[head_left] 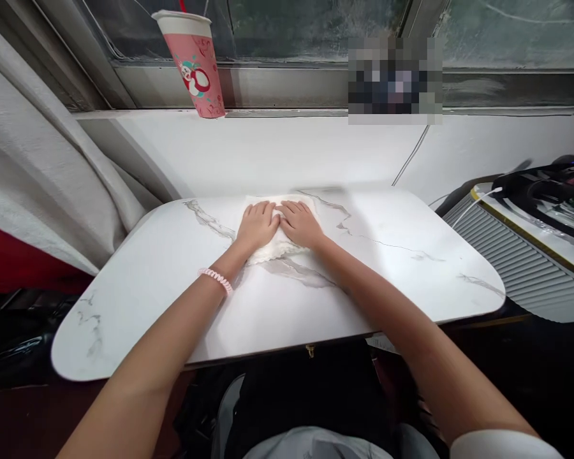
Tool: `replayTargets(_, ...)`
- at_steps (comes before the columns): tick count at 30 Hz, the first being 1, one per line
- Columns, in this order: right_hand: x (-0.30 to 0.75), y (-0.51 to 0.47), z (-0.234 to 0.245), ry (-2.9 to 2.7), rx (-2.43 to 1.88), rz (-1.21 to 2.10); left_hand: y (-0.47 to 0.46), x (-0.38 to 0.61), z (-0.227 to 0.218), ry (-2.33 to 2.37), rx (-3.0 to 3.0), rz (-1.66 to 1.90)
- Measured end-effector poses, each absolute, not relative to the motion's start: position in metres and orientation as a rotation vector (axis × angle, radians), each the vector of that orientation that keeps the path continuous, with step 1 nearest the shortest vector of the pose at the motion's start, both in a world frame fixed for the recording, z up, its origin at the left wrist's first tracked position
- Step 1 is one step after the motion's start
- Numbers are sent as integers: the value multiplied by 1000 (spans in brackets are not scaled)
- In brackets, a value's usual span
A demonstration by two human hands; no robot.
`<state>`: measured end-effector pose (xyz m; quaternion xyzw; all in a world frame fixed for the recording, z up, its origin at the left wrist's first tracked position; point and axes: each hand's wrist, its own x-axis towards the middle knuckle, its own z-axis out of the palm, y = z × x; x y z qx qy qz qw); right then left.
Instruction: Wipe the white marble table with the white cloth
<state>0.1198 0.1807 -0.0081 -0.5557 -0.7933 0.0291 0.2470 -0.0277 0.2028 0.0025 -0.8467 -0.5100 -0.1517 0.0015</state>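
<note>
A white cloth (278,245) with a scalloped edge lies on the white marble-patterned table (148,287), near its far edge. My left hand (258,224) rests flat on the cloth's left part, fingers stretched forward. Beside it, my right hand (300,223) lies flat on the right part, its thumb side close to the left hand. Both palms press down from above, and neither hand grips the cloth. A pink coiled band (215,279) circles my left wrist.
On the window ledge (287,113) stands a pink paper cup (196,73) with a red straw. A grey curtain (43,140) hangs at the left. Black items and cables lie on a ribbed white cabinet (516,248) at the right. One blurred patch hides part of the ledge.
</note>
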Motion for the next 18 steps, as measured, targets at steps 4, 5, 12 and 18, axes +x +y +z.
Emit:
replayTargets(4, 128, 128, -8, -2227, -1495, 33, 153, -25, -1, -1545, -2697, -442)
replayTargets(5, 129, 114, -8, -2246, -1480, 23, 139, -25, -2, -1550, -2693, -441)
replayTargets(12, 140, 10, -3, -2352, -1390, 19, 39, -26, -7, -1398, -2789, -351)
replayTargets(18, 170, -10, 7, -2341, -1321, 150, 19, -12, -4, -1271, -2839, -354)
